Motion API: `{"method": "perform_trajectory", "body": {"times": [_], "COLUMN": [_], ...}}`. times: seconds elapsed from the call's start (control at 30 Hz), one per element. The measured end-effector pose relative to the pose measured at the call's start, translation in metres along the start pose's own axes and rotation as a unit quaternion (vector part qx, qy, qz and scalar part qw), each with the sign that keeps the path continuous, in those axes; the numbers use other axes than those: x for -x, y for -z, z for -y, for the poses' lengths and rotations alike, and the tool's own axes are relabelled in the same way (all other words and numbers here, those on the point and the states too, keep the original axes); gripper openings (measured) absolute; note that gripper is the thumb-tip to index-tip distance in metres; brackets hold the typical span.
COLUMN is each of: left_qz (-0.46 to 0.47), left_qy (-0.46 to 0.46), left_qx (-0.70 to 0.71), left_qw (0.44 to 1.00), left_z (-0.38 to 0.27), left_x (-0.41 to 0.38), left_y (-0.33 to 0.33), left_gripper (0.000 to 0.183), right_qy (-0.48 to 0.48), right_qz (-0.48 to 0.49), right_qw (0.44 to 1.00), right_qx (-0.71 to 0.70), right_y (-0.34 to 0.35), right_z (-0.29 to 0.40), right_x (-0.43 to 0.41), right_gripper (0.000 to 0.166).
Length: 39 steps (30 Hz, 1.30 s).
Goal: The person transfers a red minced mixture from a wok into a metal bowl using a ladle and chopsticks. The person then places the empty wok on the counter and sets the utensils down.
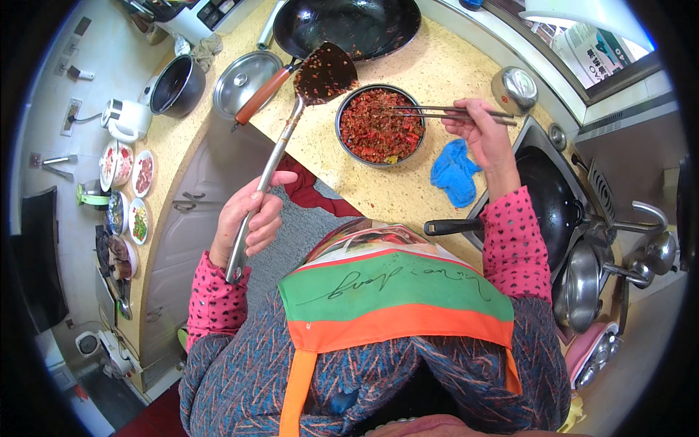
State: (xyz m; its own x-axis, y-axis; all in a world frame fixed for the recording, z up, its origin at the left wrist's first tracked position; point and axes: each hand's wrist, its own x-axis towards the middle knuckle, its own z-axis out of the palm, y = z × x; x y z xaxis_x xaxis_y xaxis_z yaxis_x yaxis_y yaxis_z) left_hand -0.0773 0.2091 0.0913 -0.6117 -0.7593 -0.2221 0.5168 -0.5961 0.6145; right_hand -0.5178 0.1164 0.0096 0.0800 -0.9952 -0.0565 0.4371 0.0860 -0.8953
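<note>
My left hand [254,216] grips the steel handle of a wok spatula [326,74], whose dark blade is raised, with red and yellow bits stuck to it. In my right hand [485,128] is a pair of dark chopsticks [448,111]. Their tips reach over or into the chopped red chili mixture [379,123] that fills a round metal bowl [341,145]; whether they pinch any of it I cannot tell. A crumpled blue cloth [456,172] lies on the counter just below my right hand.
Behind the bowl sits a black wok [349,27] with a wooden handle [265,95], beside a steel lid [243,82]. A dark pot [177,87], a white kettle [128,120] and plates of cut food [143,173] line the left counter. On the right, another wok [549,188] rests on the stove.
</note>
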Motion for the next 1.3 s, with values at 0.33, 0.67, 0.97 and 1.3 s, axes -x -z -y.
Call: {"method": "perform_trajectory", "body": {"times": [0.33,0.67,0.97,1.3], "left_qz": [0.014,0.018,0.026,0.032], "left_qy": [-0.056,-0.044,-0.035,-0.029], "left_qx": [0.119,0.123,0.120,0.124], "left_qw": [0.991,0.991,0.992,0.991], "left_z": [0.026,0.032,0.034,0.036], "left_x": [0.031,0.038,0.036,0.034], "left_y": [0.013,0.017,0.019,0.018], "left_gripper": [0.054,0.055,0.055,0.054], "right_qy": [0.109,0.092,0.178,0.209], "right_qz": [-0.060,-0.025,-0.082,-0.088], "right_qw": [0.989,0.971,0.925,0.858], "right_qx": [0.081,0.218,0.325,0.462], "right_y": [-0.055,-0.064,-0.075,-0.087], "right_z": [-0.014,-0.039,0.005,0.008], "right_x": [0.058,0.099,0.132,0.132], "right_gripper": [0.026,0.023,0.022,0.012]}}
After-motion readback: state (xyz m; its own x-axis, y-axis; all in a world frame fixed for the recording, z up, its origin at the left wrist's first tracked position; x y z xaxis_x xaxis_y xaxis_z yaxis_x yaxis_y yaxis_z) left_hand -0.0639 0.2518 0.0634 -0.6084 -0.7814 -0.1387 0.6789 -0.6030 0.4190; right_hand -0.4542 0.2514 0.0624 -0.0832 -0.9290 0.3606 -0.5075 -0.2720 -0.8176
